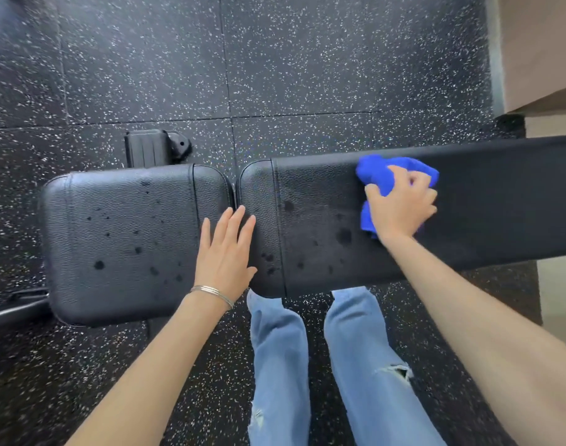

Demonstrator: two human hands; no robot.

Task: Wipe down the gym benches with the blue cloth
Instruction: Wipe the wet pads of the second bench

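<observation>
A black padded gym bench runs across the view in two parts: a short seat pad [114, 239] on the left and a long back pad [500, 201] on the right. Dark wet spots dot both pads near the gap between them. My right hand [400, 207] presses a bunched blue cloth [375, 172] onto the back pad, fingers curled on it. My left hand [225, 249] lies flat with fingers spread on the seat pad's right end, next to the gap, holding nothing.
The floor [275, 59] is black rubber tiling with white speckles. A black bench frame part [152, 149] sticks out behind the seat pad. My legs in light blue jeans [281, 365] stand close to the bench's near edge. A beige wall [539, 53] rises at top right.
</observation>
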